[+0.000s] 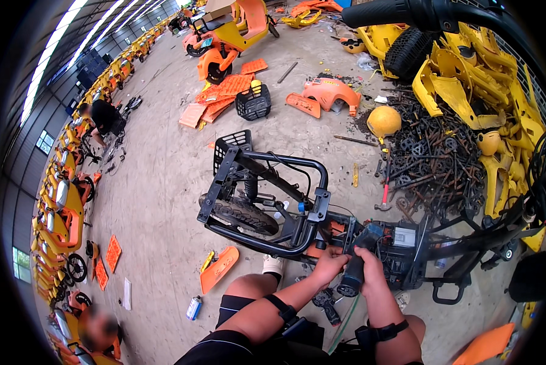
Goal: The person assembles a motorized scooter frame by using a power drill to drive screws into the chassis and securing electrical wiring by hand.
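With my right hand (373, 271) I am wrapped round a black-and-teal, cylindrical handheld power tool (353, 272), palm on its right flank, thumb over the top. Its long axis runs from seven o'clock, the thick round end nearest me, to one o'clock, where the far end lies over the open middle of a black tubular-metal vehicle frame (313, 225). Whether that end touches anything there, I cannot tell.

My left hand (330, 266) sits at nine o'clock from the right, just beside the tool, fingers bunched narrow at the frame's near edge; what they pinch, if anything, is hidden.

The relation that counts, I judge, is the tool's slant against the frame, which stretches from ten o'clock to three. My left hand is the nearer to the bent tube loop and the black rubber tyre (248, 218) at ten; my right is nearer the silver rectangular box (405, 237) at one to two. A second dark handheld tool (329, 307) lies on the floor at eight o'clock.
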Tool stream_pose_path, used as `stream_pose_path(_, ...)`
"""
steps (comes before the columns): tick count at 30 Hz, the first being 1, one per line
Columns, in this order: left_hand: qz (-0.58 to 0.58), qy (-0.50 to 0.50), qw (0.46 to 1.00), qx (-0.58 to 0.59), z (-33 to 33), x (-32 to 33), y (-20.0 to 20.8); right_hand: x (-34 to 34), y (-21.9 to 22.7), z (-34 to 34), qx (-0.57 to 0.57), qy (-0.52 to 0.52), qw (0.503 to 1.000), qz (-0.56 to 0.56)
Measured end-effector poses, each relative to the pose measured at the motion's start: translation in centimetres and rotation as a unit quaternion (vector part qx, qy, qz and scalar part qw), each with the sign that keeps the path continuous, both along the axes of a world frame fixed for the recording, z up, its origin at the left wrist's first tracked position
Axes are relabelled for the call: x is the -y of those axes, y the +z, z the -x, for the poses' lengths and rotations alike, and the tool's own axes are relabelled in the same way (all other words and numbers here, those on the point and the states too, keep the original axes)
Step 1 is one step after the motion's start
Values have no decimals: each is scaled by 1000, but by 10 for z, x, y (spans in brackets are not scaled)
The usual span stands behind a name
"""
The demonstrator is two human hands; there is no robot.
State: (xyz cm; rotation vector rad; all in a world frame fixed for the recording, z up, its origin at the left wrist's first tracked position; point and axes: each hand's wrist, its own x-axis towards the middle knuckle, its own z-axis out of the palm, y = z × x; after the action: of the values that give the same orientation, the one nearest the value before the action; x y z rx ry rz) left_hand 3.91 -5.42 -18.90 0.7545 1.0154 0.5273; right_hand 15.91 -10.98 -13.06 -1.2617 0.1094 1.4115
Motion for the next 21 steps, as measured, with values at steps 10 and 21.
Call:
stream_pose_path(10, -6, -1, 1000, -14, -1, 3, -1, 3, 0, -1, -3, -4, 1000, -3)
stream_pose_path(21, -7, -15, 999, -33, 0, 3, 18, 4, 6, -1, -8, 8, 1000, -3)
